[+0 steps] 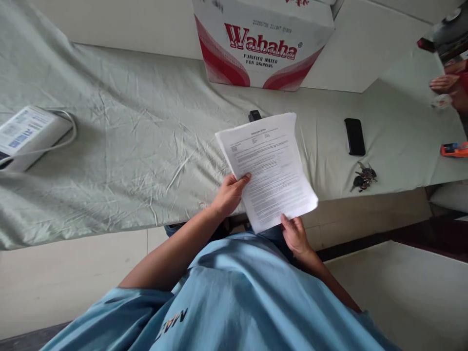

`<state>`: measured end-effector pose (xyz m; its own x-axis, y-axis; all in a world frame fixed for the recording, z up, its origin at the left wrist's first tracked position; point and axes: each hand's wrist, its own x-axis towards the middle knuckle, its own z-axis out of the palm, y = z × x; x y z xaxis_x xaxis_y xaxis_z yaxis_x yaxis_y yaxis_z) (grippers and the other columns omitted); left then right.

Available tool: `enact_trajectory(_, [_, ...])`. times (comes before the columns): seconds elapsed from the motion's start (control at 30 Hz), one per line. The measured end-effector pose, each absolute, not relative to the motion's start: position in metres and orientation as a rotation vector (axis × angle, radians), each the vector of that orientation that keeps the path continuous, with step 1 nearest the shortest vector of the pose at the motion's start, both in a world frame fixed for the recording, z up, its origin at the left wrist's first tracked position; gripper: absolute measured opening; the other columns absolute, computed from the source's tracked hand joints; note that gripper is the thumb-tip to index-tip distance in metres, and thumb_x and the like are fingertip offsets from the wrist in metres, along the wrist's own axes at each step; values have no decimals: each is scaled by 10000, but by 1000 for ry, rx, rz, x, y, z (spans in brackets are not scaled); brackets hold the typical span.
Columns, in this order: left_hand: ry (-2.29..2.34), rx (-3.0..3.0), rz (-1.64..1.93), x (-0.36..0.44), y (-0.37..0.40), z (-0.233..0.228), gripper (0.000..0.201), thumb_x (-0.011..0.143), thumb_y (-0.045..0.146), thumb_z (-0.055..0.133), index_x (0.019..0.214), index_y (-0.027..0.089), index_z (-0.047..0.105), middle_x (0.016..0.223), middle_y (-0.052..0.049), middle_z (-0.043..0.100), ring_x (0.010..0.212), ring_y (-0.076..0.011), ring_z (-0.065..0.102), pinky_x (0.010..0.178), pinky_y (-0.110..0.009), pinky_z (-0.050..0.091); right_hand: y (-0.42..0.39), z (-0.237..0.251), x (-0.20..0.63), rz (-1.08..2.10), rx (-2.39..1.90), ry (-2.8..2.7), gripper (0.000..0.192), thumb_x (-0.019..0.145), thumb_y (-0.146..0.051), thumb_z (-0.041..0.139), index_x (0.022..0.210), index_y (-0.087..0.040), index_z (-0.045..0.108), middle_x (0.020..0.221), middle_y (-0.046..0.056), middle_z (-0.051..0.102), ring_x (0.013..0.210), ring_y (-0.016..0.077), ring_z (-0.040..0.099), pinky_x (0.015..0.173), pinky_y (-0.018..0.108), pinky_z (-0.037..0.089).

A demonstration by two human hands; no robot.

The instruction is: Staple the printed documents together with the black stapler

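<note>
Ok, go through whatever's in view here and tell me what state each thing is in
papers: held up, tilted, printed side up
left hand: gripping the papers' left edge
right hand: holding their bottom edge
phone: flat, screen dark
keys: lying in a bunch
box: upright, looks closed
sheet: spread, wrinkled

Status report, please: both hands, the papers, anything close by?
Left hand and right hand both grip the printed papers, held above the sheet. Black clip just behind.
</note>
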<state>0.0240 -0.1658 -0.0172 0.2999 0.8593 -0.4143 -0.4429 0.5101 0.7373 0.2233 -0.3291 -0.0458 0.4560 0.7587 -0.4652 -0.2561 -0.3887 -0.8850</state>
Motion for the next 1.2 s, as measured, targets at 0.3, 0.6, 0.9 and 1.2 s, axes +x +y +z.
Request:
enact_trajectory(0.3, [1028,708,813,5,-143,-15,665,550,581,1099,999,141,886,1062,-149,880,1009,-362,823,935,-468,672,-246,-16,305,991,-1498,-807,778,770,-754,915,1362,-298,699,1342,107,816,1229,299,774,1000,435,642])
enact_trajectory(0.6, [900,495,832,-9,-140,-47,604,756,663,979,1098,196,808,1008,-98,869,974,-322,839,874,-432,690,-200,-37,287,888,-1583,-878,485,794,-610,957,1039,-205,852,1032,73,892,964,267,819,946,406,645])
enact_trajectory(0.9, [729,433,829,-9,-132,-52,599,857,639,921,1278,230,798,1233,-144,858,1340,-420,759,1136,-585,637,-220,-38,333,618,-1680,-842,460,836,-551,931,1081,-164,885,1039,87,901,974,276,849,926,406,672])
enact_trajectory(1.2, [728,395,796,-10,-132,-56,689,859,762,865,1264,206,823,1232,-167,864,1345,-438,756,1152,-585,631,-217,-25,332,736,-1609,-880,453,819,-556,953,1057,-175,896,1048,110,904,1084,307,855,1073,473,656])
